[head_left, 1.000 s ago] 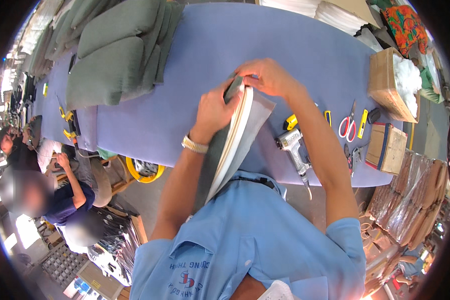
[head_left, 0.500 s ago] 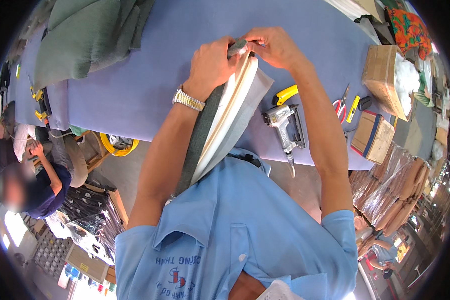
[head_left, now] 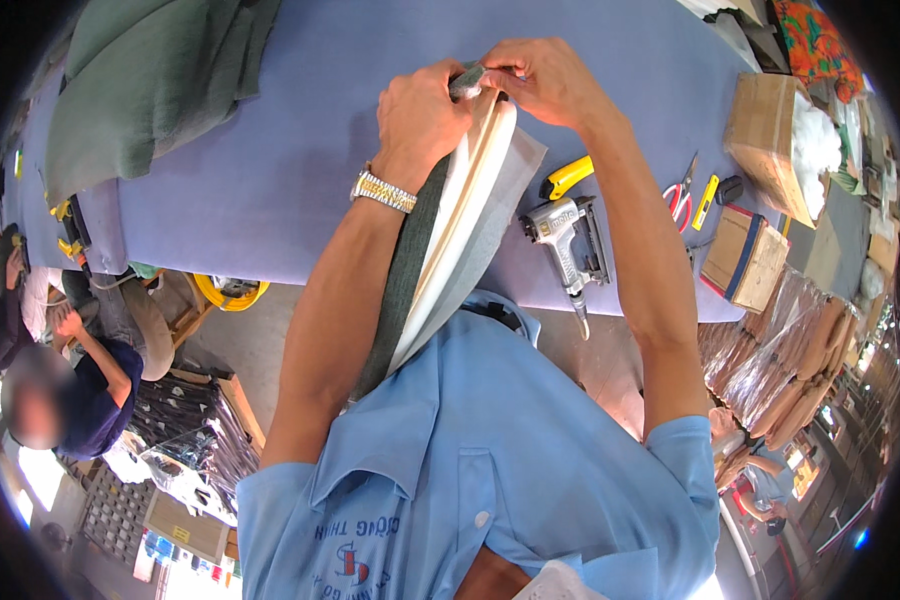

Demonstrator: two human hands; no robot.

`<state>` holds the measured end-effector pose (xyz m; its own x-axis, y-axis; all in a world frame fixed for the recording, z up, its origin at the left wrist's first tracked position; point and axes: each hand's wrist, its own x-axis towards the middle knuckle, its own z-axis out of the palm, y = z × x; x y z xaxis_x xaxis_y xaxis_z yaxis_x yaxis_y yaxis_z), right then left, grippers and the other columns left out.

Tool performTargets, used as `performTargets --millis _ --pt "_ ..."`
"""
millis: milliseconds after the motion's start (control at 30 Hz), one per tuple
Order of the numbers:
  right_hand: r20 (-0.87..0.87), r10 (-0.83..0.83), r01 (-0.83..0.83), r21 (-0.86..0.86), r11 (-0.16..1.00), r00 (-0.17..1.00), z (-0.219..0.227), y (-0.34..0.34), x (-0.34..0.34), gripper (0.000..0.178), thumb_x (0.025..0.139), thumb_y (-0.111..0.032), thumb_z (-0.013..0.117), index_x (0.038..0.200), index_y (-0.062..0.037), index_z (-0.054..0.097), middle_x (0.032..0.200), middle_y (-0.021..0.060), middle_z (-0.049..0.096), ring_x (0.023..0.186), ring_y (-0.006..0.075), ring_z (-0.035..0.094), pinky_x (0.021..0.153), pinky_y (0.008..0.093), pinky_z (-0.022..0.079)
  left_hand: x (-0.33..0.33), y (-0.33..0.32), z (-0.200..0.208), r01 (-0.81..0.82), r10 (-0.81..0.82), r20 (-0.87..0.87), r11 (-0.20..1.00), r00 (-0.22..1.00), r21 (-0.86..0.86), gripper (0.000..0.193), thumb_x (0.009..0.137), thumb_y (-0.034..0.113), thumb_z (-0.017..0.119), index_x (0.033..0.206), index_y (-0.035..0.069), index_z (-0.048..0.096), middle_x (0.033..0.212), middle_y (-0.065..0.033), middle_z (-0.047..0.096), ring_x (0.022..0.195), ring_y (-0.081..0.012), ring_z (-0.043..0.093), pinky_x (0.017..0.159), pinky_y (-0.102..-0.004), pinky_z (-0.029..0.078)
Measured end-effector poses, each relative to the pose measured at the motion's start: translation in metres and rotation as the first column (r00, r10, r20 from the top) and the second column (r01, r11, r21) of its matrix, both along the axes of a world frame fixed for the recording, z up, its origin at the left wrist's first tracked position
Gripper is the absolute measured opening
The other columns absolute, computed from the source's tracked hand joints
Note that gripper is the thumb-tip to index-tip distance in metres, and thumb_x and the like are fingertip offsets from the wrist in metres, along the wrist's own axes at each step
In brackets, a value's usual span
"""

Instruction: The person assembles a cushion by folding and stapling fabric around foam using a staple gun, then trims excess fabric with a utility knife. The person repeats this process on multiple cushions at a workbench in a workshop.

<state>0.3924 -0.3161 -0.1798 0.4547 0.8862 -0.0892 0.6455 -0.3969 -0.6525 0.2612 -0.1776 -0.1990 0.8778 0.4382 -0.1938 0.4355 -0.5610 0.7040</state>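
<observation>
A long padded panel (head_left: 478,170) stands edge up against my body, with white padding and a tan strip along its edge. Dark green fabric (head_left: 406,285) covers its left side, and thin grey cloth (head_left: 511,178) hangs on the right. My left hand (head_left: 420,115) is closed round the panel's far end, with the green fabric bunched by its thumb. At the same end my right hand (head_left: 545,82) pinches the fabric's edge between thumb and fingers. The fingertips of both hands nearly meet there.
Right of the panel lie a nail gun (head_left: 568,243) with a hose and a yellow-handled tool (head_left: 570,177). Farther right are scissors (head_left: 681,203), a yellow cutter (head_left: 705,202) and a carton (head_left: 762,140) of white stuffing. Green fabric (head_left: 155,95) is heaped far left; a co-worker (head_left: 85,390) sits left.
The view has shifted slightly. My right hand has turned a little at the panel's end, its fingers now drawn in over the fabric edge. My left hand keeps its hold.
</observation>
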Motion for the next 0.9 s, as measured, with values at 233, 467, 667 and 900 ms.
performTargets --millis 233,467,667,900 --pt "-0.013 -0.056 0.056 0.037 0.998 0.998 -0.005 -0.004 -0.001 0.023 0.093 -0.027 0.068 0.097 -0.0062 0.077 0.089 0.0115 0.073 0.081 0.034 0.068 0.071 0.0439 0.052 -0.001 -0.003 -0.013 0.035 -0.05 0.153 0.995 0.987 0.095 0.043 0.088 0.046 0.075 0.105 0.007 0.077 0.082 -0.0168 0.075 0.076 -0.0356 0.073 0.071 -0.0431 0.057" --pt "0.015 -0.15 0.146 0.168 0.975 0.989 -0.026 -0.047 -0.026 0.023 0.092 -0.026 0.068 0.096 -0.0052 0.076 0.09 0.0124 0.073 0.083 0.0337 0.068 0.074 0.0426 0.053 -0.03 0.023 -0.004 0.264 -0.241 0.111 0.91 0.964 -0.32 0.031 0.098 0.03 0.071 0.106 0.001 0.077 0.086 -0.0068 0.076 0.072 -0.017 0.067 0.068 -0.0326 0.054" --pt "0.038 -0.165 0.15 0.261 0.954 0.986 -0.02 -0.061 -0.06 0.017 0.091 -0.022 0.071 0.095 -0.0062 0.075 0.088 0.01 0.071 0.085 0.0328 0.065 0.077 0.0443 0.052 -0.038 0.014 -0.036 -0.019 -0.11 -0.101 0.578 0.989 -0.816 0.02 0.094 0.02 0.074 0.103 0.002 0.071 0.078 -0.0035 0.073 0.07 -0.0087 0.063 0.061 -0.0297 0.05" --pt "0.021 -0.2 0.187 0.275 0.943 0.98 -0.017 -0.06 -0.064 0.019 0.093 -0.025 0.069 0.095 -0.0071 0.075 0.09 0.0087 0.07 0.089 0.0319 0.065 0.078 0.0452 0.052 -0.031 0.0 -0.008 0.055 0.031 0.193 0.904 0.981 -0.424 0.025 0.1 0.023 0.069 0.107 -0.001 0.069 0.092 -0.0095 0.076 0.077 -0.0093 0.067 0.067 -0.0278 0.052"
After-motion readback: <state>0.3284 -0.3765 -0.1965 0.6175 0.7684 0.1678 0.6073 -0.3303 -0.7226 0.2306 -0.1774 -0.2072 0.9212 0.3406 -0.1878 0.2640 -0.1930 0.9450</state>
